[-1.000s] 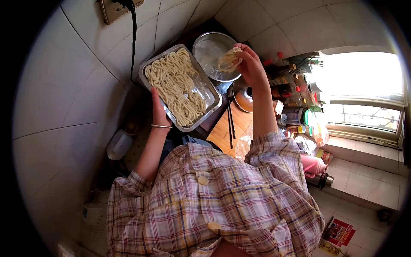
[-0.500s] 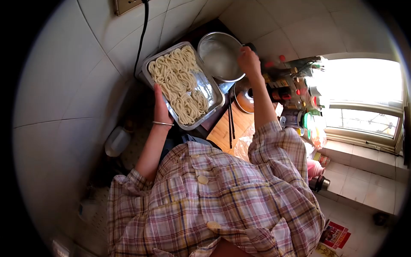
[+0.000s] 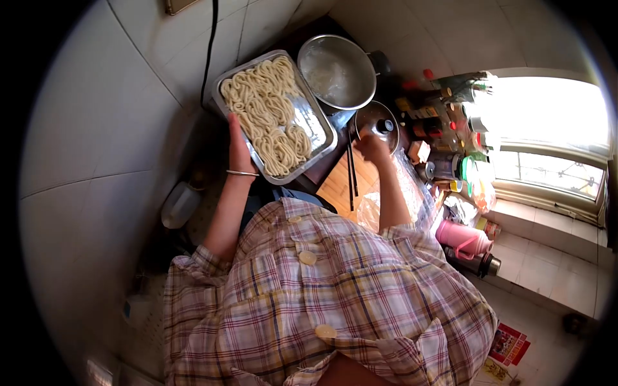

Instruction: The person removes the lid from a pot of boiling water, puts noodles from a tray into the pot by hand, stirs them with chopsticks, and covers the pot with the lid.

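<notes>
My left hand (image 3: 241, 151), with a bangle at the wrist, grips the near left edge of a rectangular metal tray (image 3: 318, 151). Coiled bundles of thick raw noodles (image 3: 261, 103) fill its left and middle; bare metal shows at the right. Beside the tray stands a metal pot (image 3: 370, 77) with cloudy liquid inside. My right hand (image 3: 374, 148) is over the wooden cutting board (image 3: 338, 180), close to the glass lid (image 3: 391, 138) and dark chopsticks (image 3: 351, 174). Its fingers look loosely bent and apart, slightly blurred, with nothing visible in them.
Several bottles and jars (image 3: 444, 122) crowd the counter by the window at right. Crumpled clear plastic (image 3: 412, 186) lies beside the board. A pink jug (image 3: 462, 238) and a dark thermos (image 3: 483, 264) are lower right. A black cord (image 3: 210, 58) hangs down the tiled wall.
My right hand has moved from above the pot's right rim back toward me, over the board beside the lid. My left hand still holds the tray. The view has shifted slightly.
</notes>
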Demonstrator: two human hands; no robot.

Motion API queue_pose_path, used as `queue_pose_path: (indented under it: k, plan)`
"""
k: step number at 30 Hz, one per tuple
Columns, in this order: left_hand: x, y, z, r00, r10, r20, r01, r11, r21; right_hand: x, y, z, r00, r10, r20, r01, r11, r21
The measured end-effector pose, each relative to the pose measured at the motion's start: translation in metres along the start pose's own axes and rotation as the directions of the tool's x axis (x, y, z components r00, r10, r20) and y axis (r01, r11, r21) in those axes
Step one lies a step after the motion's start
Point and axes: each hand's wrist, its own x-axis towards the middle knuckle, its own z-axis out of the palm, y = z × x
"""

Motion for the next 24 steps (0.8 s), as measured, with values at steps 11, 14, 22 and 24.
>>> queue_pose_path:
  k: [11,14,22,24]
  plan:
    - [0.002,0.001,-0.001,1.0,0.004,-0.009,-0.004,1.0,0.026,-0.117,0.034,0.114,0.934,0.355,-0.028,-0.353,0.934,0.062]
    - [0.0,0.001,0.001,1.0,0.003,-0.028,-0.003,1.0,0.025,-0.121,0.03,0.105,0.93,0.362,-0.069,-0.353,0.928,0.119]
    - [0.003,-0.001,-0.001,0.999,-0.016,-0.036,0.016,1.0,0.008,-0.128,0.012,-0.014,0.921,0.292,-0.257,-0.189,0.914,0.36]
    - [0.003,-0.001,-0.003,1.0,-0.016,-0.014,0.016,1.0,0.0,-0.104,-0.011,-0.071,0.954,0.136,-0.267,-0.078,0.973,0.217]
